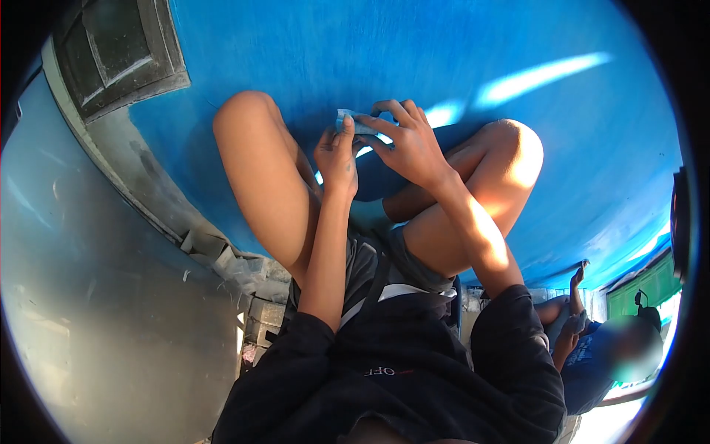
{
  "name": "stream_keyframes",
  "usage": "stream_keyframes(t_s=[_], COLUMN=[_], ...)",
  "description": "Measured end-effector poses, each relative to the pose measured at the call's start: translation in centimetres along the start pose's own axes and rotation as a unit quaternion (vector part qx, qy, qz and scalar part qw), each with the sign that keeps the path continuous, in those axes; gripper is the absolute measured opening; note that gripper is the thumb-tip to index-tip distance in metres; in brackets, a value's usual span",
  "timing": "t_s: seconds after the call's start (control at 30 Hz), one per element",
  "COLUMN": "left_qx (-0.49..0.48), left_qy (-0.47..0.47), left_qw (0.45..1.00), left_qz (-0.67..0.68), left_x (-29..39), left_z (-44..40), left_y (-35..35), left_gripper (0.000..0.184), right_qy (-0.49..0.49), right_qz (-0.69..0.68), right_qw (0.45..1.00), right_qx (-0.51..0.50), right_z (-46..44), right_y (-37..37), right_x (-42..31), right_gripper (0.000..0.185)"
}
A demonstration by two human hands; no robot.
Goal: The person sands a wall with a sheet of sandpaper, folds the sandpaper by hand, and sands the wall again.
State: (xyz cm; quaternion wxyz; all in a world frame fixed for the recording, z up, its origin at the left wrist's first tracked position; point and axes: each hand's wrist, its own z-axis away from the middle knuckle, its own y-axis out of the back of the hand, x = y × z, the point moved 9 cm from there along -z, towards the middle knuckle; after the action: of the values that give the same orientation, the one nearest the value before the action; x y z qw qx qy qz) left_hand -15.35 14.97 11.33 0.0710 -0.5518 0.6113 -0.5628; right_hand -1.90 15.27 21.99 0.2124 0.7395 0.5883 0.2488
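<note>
A small, flat, light blue-grey piece (360, 126), like a folded sheet, is held up between my two hands, in front of a blue painted surface. My left hand (338, 160) pinches its left end, with the thumb pressed on its face. From the right, the thumb and fingers of my right hand (411, 146) close on its other end, while other fingers are bent above it. The exact kind of the piece cannot be made out. Both hands are above my lap, between my bent knees (250, 122).
The blue wall (310, 44) spans the view ahead, with a grey-framed window (118, 48) at upper left. A large grey metallic sheet (111, 296) fills the left side. Another person (592, 370) sits at lower right with an arm raised toward the wall.
</note>
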Motion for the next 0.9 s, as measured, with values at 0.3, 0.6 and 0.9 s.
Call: stream_keyframes(t_s=[0.3,0.6,0.9], left_qx=[-0.045,-0.081,-0.069], left_qy=[-0.017,-0.024,-0.063], left_qw=[0.999,0.996,0.996], left_qz=[-0.002,0.015,-0.013], left_x=[0.9,0.9,1.7], left_z=[0.6,0.5,0.3], left_y=[-1.1,-1.8,-1.7], left_gripper=[0.023,0.027,0.032], right_qy=[-0.011,-0.012,-0.015], right_qz=[0.017,0.049,0.012], right_qw=[0.999,0.995,0.995], right_qx=[0.050,0.082,0.103], right_z=[0.0,0.2,0.3], right_y=[0.5,0.9,0.8], right_x=[0.4,0.3,-0.2], right_gripper=[0.031,0.026,0.039])
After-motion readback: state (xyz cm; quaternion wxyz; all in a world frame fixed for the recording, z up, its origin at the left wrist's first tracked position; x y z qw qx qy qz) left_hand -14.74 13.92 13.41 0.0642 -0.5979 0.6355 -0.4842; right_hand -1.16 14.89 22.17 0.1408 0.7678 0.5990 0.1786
